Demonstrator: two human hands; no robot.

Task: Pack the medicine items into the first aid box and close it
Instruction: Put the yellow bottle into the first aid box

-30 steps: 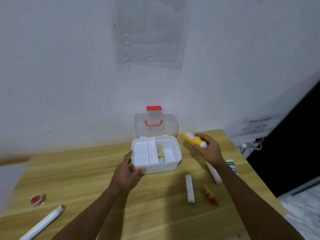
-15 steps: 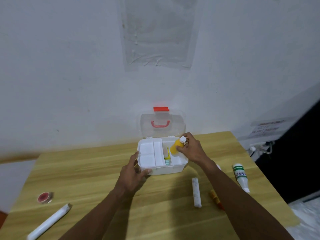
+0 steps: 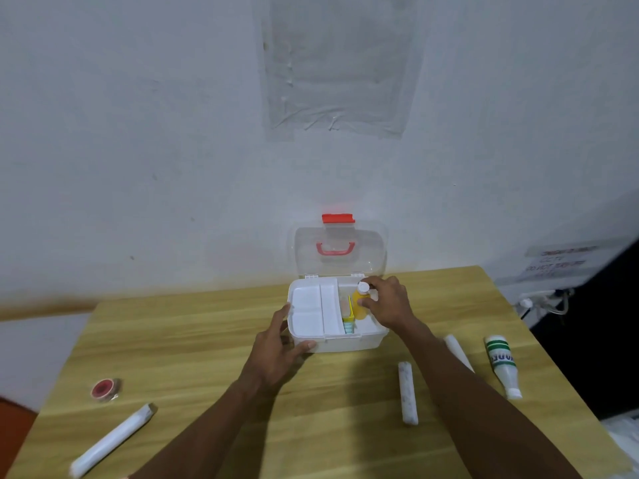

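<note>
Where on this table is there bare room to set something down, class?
Bare: the table left of the box, behind the tape and long roll; also in front of the box, between the left hand and short roll. Crowded: the right side, where the short roll, a half-hidden roll and the striped bottle lie.

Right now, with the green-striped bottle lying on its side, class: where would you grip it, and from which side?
Probably the wide striped body of the green-striped bottle, from above, fingers across its width. It lies flat on the table, narrow cap end toward the person, with bare wood either side.
</note>
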